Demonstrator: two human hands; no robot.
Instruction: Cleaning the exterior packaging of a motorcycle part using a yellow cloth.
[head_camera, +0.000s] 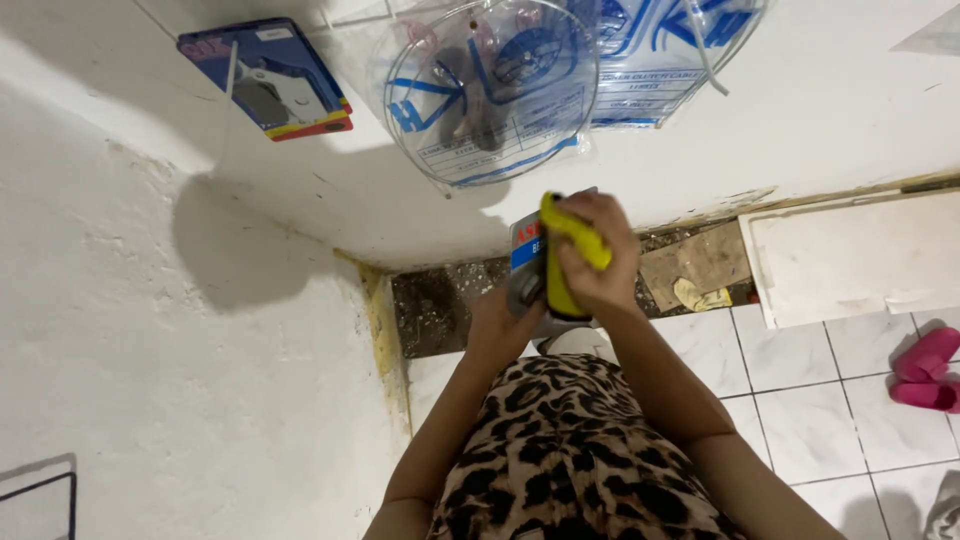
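My right hand (598, 262) is closed on a yellow cloth (566, 240) and presses it against a small flat package (527, 262) with a blue, red and grey front. My left hand (500, 318) holds that package from below and is mostly hidden behind it. Both hands are raised in front of a white wall, above my leopard-print clothing (565, 450).
Clear plastic bags with blue print and coiled cables (490, 90) hang on the wall above. A blue carded package (268, 78) hangs at upper left. Below lie white floor tiles (800, 410), a white board (850, 255), dirty bare floor (440, 300) and pink slippers (928, 368).
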